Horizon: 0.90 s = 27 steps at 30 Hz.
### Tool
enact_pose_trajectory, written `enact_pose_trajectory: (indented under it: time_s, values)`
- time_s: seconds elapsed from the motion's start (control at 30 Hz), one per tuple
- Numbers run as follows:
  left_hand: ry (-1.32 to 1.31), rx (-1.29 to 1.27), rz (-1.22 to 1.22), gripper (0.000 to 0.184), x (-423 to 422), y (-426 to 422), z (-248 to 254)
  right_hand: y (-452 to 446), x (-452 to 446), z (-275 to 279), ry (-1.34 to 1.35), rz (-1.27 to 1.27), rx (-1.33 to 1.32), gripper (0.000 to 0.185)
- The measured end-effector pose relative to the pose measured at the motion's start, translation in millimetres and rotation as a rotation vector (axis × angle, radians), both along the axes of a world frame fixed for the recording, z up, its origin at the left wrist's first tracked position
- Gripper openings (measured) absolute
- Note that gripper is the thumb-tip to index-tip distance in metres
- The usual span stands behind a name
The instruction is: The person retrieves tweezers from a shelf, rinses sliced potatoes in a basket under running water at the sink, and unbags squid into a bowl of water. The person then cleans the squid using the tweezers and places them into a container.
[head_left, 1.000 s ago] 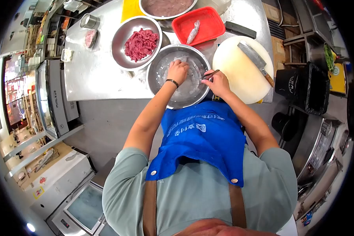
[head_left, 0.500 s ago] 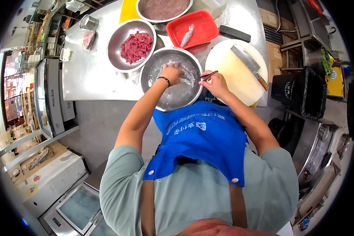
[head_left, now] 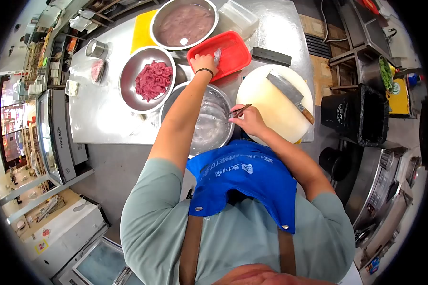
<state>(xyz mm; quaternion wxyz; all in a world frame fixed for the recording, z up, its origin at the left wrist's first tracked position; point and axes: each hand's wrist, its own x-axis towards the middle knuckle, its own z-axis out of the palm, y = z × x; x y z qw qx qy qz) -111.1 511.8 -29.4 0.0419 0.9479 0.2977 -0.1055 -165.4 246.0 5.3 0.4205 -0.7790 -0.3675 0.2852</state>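
Note:
My left hand [head_left: 205, 65], with a dark bracelet at the wrist, reaches into the red tray [head_left: 240, 56]. Its fingers curl down near the tray's left end, and what they hold, if anything, is hidden. Right beside them lies a pale, slippery-looking piece [head_left: 217, 55], partly covered by the hand. My right hand [head_left: 250, 121] pinches a slim dark tool [head_left: 241, 110] over the right rim of a steel bowl [head_left: 215, 138] of clear liquid. The tool's tip is too small to make out. My left forearm crosses above this bowl.
A bowl of red meat slices [head_left: 124, 90] stands left, and a bowl of pinkish liquid [head_left: 215, 23] behind. To the right, a cleaver [head_left: 285, 89] lies on a round cutting board [head_left: 252, 90]. A dark block [head_left: 271, 56] and clear container [head_left: 238, 18] sit farther back.
My left hand has moved from the steel bowl up to the red tray. My right hand stays by the bowl's rim with the tool. The whole view has shifted slightly.

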Motion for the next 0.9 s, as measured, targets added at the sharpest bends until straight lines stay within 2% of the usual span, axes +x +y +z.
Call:
enact_pose_trajectory:
  time_s: [0.07, 0.2, 0.27, 0.3, 0.37, 0.4, 0.43, 0.53, 0.57, 0.63, 0.67, 0.7, 0.77, 0.9]
  values:
    - [0.144, 0.057, -0.09, 0.026, 3, -1, 0, 5, 0, -4, 0.09, 0.043, -0.001, 0.029]
    - [0.065, 0.13, -0.183, 0.022, -2, -1, -11, 8, 0, -9, 0.1, 0.043, 0.017, 0.028]
    - [-0.07, 0.136, -0.38, 0.02, -5, 4, -17, 9, 0, -11, 0.098, 0.033, 0.029, 0.028]
    - [-0.065, 0.134, -0.381, 0.02, -5, 10, -19, 9, 1, -12, 0.103, 0.032, 0.029, 0.028]
    - [-0.167, 0.253, -0.749, 0.018, -4, 24, -19, 10, 2, -14, 0.099, 0.045, -0.006, 0.028]
    - [-0.229, 0.25, -0.759, 0.019, -5, 28, -17, 11, 2, -14, 0.106, 0.047, -0.006, 0.028]
    - [-0.223, 0.248, -0.757, 0.019, -6, 30, -15, 11, 2, -15, 0.126, 0.045, -0.003, 0.029]
    - [-0.226, -0.058, -0.492, 0.017, -5, 33, -4, 13, 2, -14, 0.139, 0.041, 0.012, 0.029]
    - [-0.224, -0.058, -0.492, 0.017, -8, 35, -1, 13, 2, -11, 0.131, 0.038, 0.021, 0.029]
    - [-0.504, -0.233, -0.376, 0.017, -19, 41, 5, 11, 2, -5, 0.084, 0.054, 0.023, 0.029]
    - [-0.564, -0.307, -0.304, 0.019, -28, 36, 25, 10, 2, -2, 0.034, 0.072, 0.025, 0.029]
    - [-0.646, -0.342, -0.27, 0.018, -42, 33, 33, 8, 1, -2, 0.043, 0.074, 0.024, 0.029]
    - [-0.626, -0.417, -0.167, 0.018, -77, 24, 52, 6, 0, -4, -0.094, 0.101, 0.052, 0.029]
    - [-0.54, -0.365, -0.085, 0.015, -157, 10, 35, 8, -2, 6, -0.237, 0.139, 0.119, 0.029]
